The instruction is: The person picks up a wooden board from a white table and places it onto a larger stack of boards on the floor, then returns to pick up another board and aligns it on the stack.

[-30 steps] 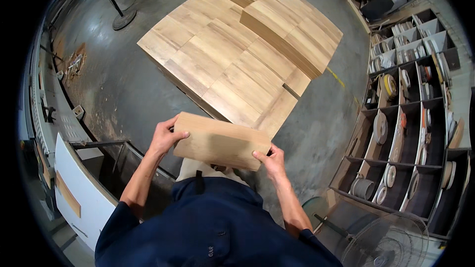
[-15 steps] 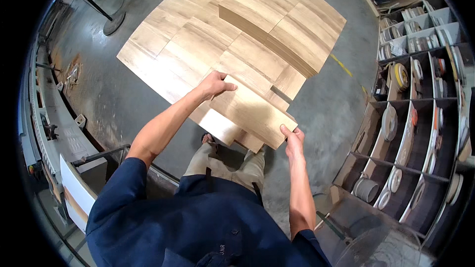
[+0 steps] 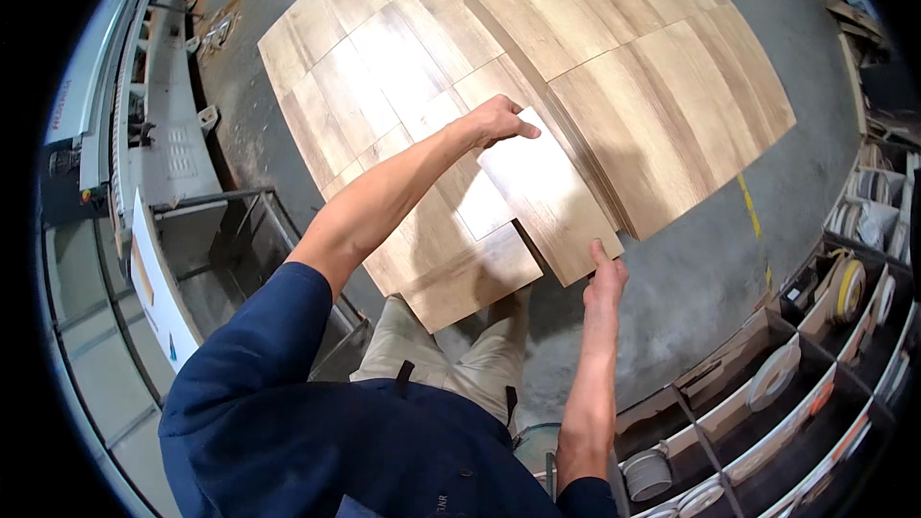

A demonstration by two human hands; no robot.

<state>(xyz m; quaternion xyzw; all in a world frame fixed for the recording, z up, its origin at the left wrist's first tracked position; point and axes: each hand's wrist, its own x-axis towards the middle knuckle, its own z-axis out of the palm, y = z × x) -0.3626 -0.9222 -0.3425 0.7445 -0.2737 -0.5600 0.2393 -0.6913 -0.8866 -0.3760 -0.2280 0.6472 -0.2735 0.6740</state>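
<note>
A rectangular wood-grain board lies between my two hands, low over the stacked panels or resting on them; which of the two I cannot tell. My left hand grips its far end, thumb on top and fingers over the edge. At the near right corner, my right hand pinches it with the thumb uppermost. Along the board's right side rises a taller stack of wood-grain panels. To its left spread lower wood-grain panels, with one panel jutting toward my legs.
Shelving compartments holding rolls of edge banding stand at the lower right. A long machine runs along the left, near a metal-framed cart with a white panel. Yellow tape marks the grey floor.
The board has come down from above the near edge of the panels to a place beside the taller stack, both hands still on it. The whole view has shifted and turned.
</note>
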